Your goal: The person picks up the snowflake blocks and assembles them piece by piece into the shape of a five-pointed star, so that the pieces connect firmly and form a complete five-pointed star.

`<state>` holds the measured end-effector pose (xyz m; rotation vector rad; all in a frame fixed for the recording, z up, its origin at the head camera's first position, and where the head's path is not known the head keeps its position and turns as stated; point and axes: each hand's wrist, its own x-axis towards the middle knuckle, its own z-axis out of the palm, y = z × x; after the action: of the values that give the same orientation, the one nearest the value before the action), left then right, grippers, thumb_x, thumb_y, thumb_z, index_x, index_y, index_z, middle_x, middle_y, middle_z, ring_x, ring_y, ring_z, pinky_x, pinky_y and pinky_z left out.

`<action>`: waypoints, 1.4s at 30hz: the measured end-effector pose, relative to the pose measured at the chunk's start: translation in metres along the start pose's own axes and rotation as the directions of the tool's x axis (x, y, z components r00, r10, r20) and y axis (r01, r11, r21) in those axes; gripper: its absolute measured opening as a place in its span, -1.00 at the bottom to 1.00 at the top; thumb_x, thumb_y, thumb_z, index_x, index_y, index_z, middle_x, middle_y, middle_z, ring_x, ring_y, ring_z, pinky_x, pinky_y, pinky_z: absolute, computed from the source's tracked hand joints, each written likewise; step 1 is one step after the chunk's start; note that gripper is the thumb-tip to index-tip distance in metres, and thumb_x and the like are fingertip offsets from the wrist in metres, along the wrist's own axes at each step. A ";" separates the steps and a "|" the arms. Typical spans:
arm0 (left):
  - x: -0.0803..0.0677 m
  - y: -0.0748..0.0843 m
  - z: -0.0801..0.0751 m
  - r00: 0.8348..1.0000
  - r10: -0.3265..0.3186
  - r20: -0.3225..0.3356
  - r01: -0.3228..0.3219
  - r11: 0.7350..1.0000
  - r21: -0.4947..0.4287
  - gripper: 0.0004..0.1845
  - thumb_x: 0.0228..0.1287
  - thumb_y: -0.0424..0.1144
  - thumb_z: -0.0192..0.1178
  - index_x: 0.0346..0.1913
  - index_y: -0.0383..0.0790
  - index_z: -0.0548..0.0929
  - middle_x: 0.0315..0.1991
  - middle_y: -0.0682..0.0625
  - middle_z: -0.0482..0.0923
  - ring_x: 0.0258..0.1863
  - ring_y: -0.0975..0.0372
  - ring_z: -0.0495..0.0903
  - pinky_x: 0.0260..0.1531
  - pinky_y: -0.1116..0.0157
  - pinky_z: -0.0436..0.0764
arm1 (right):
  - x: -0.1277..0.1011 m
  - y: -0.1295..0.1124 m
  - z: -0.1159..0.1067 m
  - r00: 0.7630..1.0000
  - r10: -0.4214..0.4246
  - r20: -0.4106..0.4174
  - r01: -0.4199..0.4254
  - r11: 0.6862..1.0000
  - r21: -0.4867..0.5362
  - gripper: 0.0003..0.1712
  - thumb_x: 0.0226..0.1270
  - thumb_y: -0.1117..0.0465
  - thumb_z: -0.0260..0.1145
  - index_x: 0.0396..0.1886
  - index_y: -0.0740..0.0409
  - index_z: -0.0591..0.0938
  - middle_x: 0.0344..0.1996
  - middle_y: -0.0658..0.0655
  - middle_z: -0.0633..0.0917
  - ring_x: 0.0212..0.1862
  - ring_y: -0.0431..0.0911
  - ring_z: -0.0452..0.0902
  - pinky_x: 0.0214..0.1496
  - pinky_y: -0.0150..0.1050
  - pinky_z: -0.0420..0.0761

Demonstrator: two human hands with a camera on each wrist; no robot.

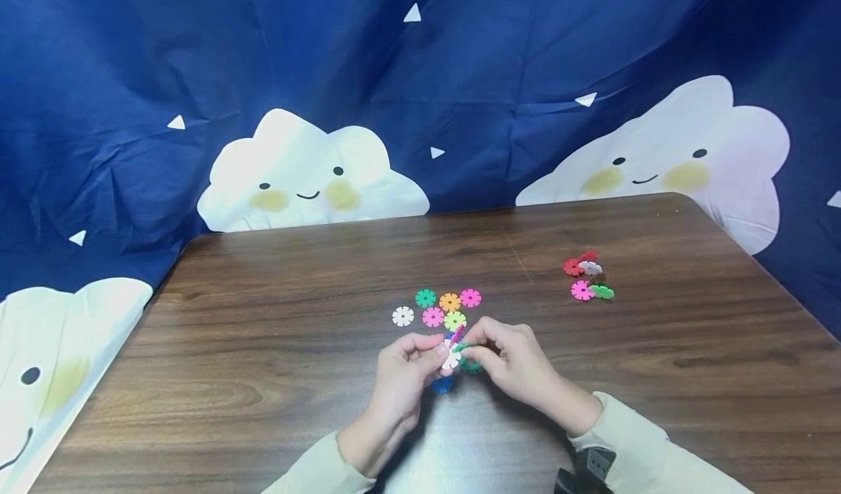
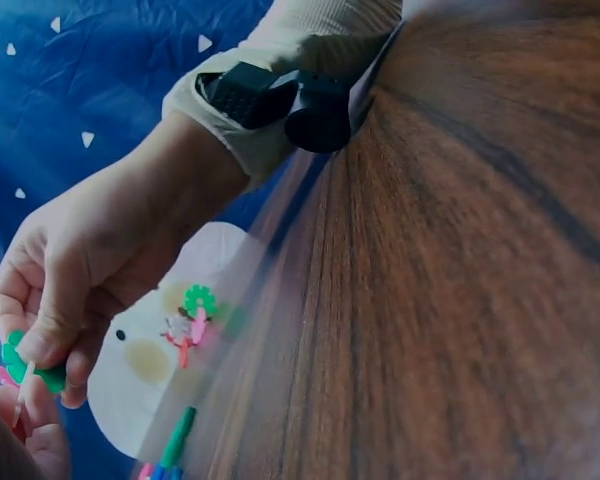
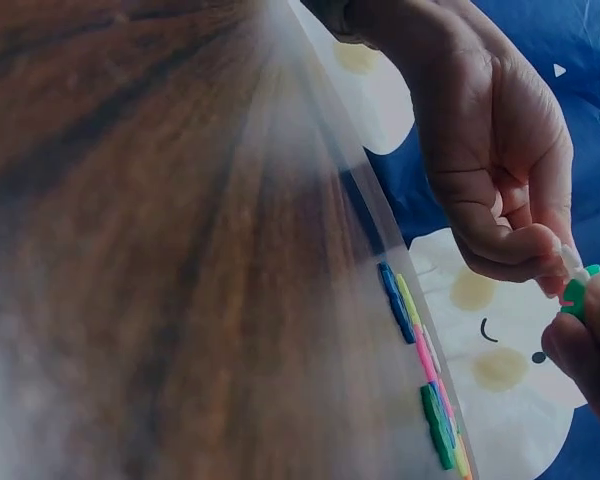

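Grip: my left hand pinches the white disc, my right hand pinches a green disc at the same cluster | place: just above the bench, near side of the loose disc row | advice: line slot to slot, push straight, don't twist.

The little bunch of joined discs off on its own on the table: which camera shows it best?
The head view: the joined discs lie whole and unobstructed on the table. The left wrist view catches them small and blurred at the table's edge. The right wrist view misses them.
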<state>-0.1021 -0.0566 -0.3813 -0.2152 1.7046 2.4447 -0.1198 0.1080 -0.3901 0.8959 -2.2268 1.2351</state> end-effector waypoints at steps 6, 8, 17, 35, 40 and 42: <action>0.002 0.002 0.000 1.000 0.015 0.014 -0.015 1.000 -0.009 -0.89 0.06 -0.58 0.17 -0.31 -0.45 0.59 -0.55 0.00 0.62 -0.63 0.34 0.56 -0.49 0.47 0.62 | 0.005 0.000 -0.003 0.999 0.034 0.027 -0.033 0.999 -0.040 -0.75 -0.05 0.40 0.43 -0.48 0.04 0.53 -0.67 -0.15 0.51 -0.61 -0.41 0.21 -0.64 -0.55 0.27; 0.004 0.002 0.000 1.000 0.019 0.021 -0.018 1.000 -0.013 -0.89 0.06 -0.57 0.17 -0.31 -0.42 0.59 -0.55 0.02 0.61 -0.62 0.35 0.56 -0.49 0.47 0.62 | 0.007 0.000 -0.004 0.998 0.049 0.036 -0.047 0.998 -0.045 -0.76 -0.04 0.39 0.43 -0.47 0.04 0.54 -0.65 -0.16 0.50 -0.59 -0.40 0.21 -0.63 -0.52 0.29; 0.005 0.002 -0.010 0.991 0.033 0.131 -0.043 0.996 0.078 -0.72 0.09 -0.54 0.11 -0.10 -0.61 0.47 -0.45 0.02 0.58 -0.51 0.33 0.56 -0.43 0.44 0.62 | 0.008 0.005 -0.013 0.963 0.173 0.205 -0.176 0.984 -0.003 -0.81 0.06 0.33 0.39 -0.47 -0.01 0.54 -0.54 -0.17 0.60 -0.48 -0.34 0.41 -0.46 -0.42 0.50; 0.027 0.018 -0.063 0.955 0.230 0.187 -0.294 0.649 0.702 -0.59 -0.01 -0.45 0.27 -0.01 -0.33 0.52 -0.15 -0.19 0.58 -0.14 0.07 0.55 -0.15 0.23 0.57 | -0.010 0.042 -0.085 0.897 0.442 0.010 -0.417 0.853 -0.314 -0.80 -0.05 0.30 0.48 -0.47 0.00 0.61 -0.43 -0.02 0.68 -0.36 -0.25 0.48 -0.33 -0.33 0.51; 0.029 0.019 -0.071 0.937 0.278 0.210 -0.324 0.478 0.817 -0.62 -0.02 -0.41 0.30 -0.05 -0.30 0.55 -0.17 -0.15 0.57 -0.14 0.05 0.53 -0.13 0.13 0.57 | -0.022 0.056 -0.109 0.894 0.444 -0.061 -0.426 0.802 -0.419 -0.79 -0.13 0.30 0.51 -0.50 0.03 0.62 -0.48 0.03 0.68 -0.45 -0.26 0.40 -0.42 -0.30 0.41; 0.030 0.020 -0.073 0.935 0.281 0.216 -0.323 0.420 0.848 -0.63 -0.02 -0.39 0.31 -0.07 -0.30 0.57 -0.18 -0.14 0.55 -0.14 0.06 0.52 -0.11 0.10 0.55 | -0.026 0.061 -0.118 0.881 0.466 -0.080 -0.450 0.775 -0.443 -0.79 -0.13 0.29 0.51 -0.50 0.05 0.62 -0.53 0.04 0.66 -0.49 -0.23 0.35 -0.46 -0.29 0.35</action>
<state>-0.1332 -0.1307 -0.3942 0.3113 2.9050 1.3272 -0.1377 0.2421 -0.3822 0.1894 -2.6973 0.8076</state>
